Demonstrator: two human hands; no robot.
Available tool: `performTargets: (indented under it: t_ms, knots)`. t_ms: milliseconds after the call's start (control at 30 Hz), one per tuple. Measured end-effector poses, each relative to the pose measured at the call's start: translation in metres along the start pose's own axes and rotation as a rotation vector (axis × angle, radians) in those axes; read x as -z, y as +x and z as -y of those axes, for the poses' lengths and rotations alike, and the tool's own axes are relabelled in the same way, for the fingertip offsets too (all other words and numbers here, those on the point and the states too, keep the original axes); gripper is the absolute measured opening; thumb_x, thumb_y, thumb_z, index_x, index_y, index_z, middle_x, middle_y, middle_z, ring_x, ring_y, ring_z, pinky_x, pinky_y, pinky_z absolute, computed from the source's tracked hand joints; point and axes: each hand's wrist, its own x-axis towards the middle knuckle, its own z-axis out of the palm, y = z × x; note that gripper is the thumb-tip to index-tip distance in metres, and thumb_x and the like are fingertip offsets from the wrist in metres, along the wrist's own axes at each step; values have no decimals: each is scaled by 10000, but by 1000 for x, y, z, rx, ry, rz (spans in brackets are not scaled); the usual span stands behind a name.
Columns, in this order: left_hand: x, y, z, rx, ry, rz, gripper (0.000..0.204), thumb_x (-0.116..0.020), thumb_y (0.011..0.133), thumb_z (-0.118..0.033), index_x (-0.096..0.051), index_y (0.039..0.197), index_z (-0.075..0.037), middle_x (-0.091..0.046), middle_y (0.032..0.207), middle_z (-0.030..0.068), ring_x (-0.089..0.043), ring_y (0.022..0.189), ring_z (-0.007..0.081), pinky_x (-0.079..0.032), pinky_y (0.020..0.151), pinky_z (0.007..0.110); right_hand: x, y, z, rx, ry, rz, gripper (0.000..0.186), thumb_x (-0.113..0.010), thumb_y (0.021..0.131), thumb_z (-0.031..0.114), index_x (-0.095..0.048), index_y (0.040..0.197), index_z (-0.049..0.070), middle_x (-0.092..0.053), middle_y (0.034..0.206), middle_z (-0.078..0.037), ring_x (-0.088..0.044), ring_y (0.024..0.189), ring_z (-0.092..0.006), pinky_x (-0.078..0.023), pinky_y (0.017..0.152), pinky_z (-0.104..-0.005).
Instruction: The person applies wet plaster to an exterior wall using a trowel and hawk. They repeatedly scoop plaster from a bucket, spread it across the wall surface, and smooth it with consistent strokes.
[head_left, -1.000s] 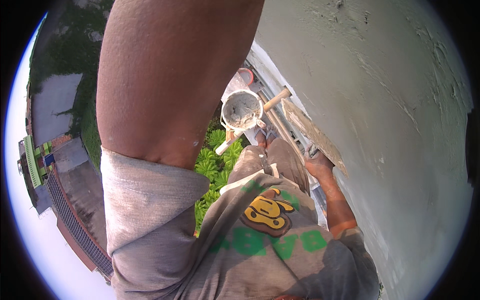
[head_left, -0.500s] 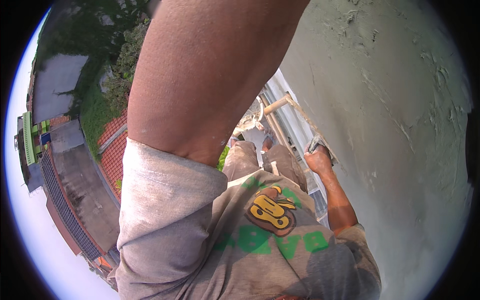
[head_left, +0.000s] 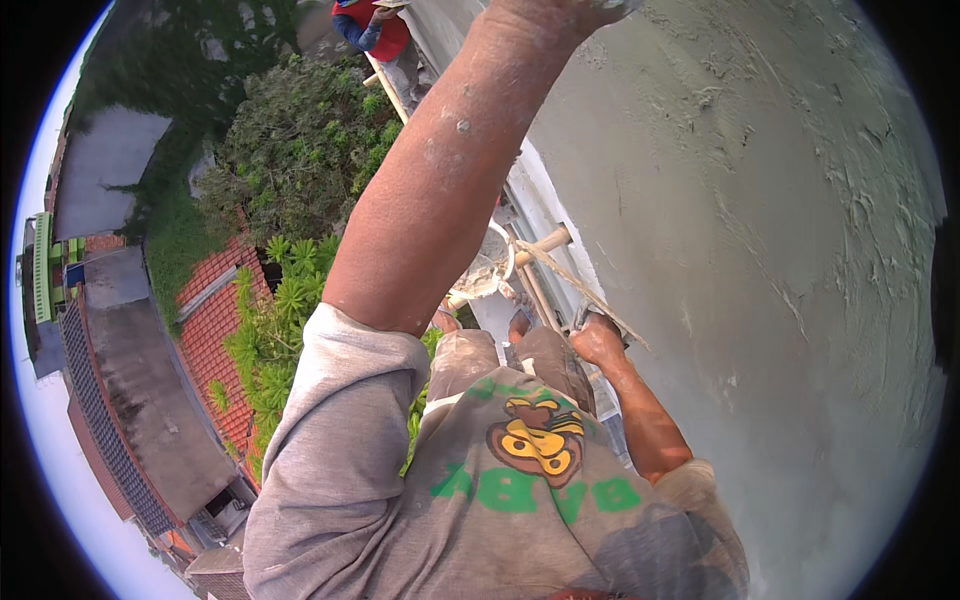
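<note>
My left forearm stretches up across the picture, dusted with pale flecks, beside the plastered wall (head_left: 690, 200). Only part of my left hand (head_left: 560, 12) shows at the top edge; its fingers and anything in them are cut off. Low on the right, close to the wall, my right hand (head_left: 598, 340) is closed round the handle of a plastering trowel (head_left: 592, 296). Its long, thin, mortar-crusted blade is seen edge-on, slanting past the hand. The wall is wet grey, smooth lower down and rough with ridges toward the upper right.
Below me a mortar bucket (head_left: 490, 268) stands by my feet, near a bamboo pole (head_left: 545, 245) of the scaffold. A co-worker in a red vest (head_left: 390, 35) is at the top. Shrubs (head_left: 300, 150), a red tiled roof (head_left: 225, 290) and a paved yard (head_left: 145, 390) lie far below on the left.
My left arm has swung outward, so its forearm and part of the hand now show. My right hand with the trowel has shifted left and slightly down. The co-worker has come into view.
</note>
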Motion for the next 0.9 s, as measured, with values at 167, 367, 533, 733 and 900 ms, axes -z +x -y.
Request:
performTargets:
  t_ms: [167, 367, 533, 733, 900]
  knots:
    - [142, -261, -2, 1221, -100, -110, 407, -603, 927, -238, -513, 1250, -7, -591, 1193, 117, -543, 1098, 166, -431, 926, 295, -11, 7, 23, 38, 50, -34, 317, -596, 699, 219, -692, 868, -31, -661, 905, -281, -643, 893, -444, -509, 815, -478]
    - [209, -513, -135, 2058, -45, 98, 284, -610, 925, -202, -610, 1103, 19, -665, 982, 79, -645, 870, 154, -488, 790, 282, -44, 67, 46, 52, 67, -62, 428, -694, 719, 308, -663, 1044, 31, -680, 937, -223, -650, 898, -409, -511, 803, -477]
    - [178, -539, -119, 2325, -389, -124, 432, -575, 945, -393, -563, 1160, -18, -662, 1023, 116, -664, 869, 199, -515, 763, 336, -77, 117, 87, 261, -51, 5, 355, -712, 686, 212, -643, 974, 17, -675, 922, -215, -657, 852, -406, -519, 763, -475]
    - [183, -581, -62, 2445, -215, -105, 400, -604, 919, -414, -617, 1054, -38, -661, 920, 61, -643, 741, 164, -537, 626, 318, -147, 120, 102, 566, -125, -111, 269, -650, 679, 72, -637, 938, -2, -622, 911, -167, -620, 896, -348, -502, 769, -454]
    - [200, -594, -60, 2410, -165, -123, 258, -611, 913, -286, -655, 966, -37, -658, 833, 27, -629, 702, 141, -531, 588, 283, -171, 108, 109, 671, -115, -77, 329, -565, 762, 65, -617, 1072, -34, -603, 959, -138, -578, 887, -322, -476, 789, -436]
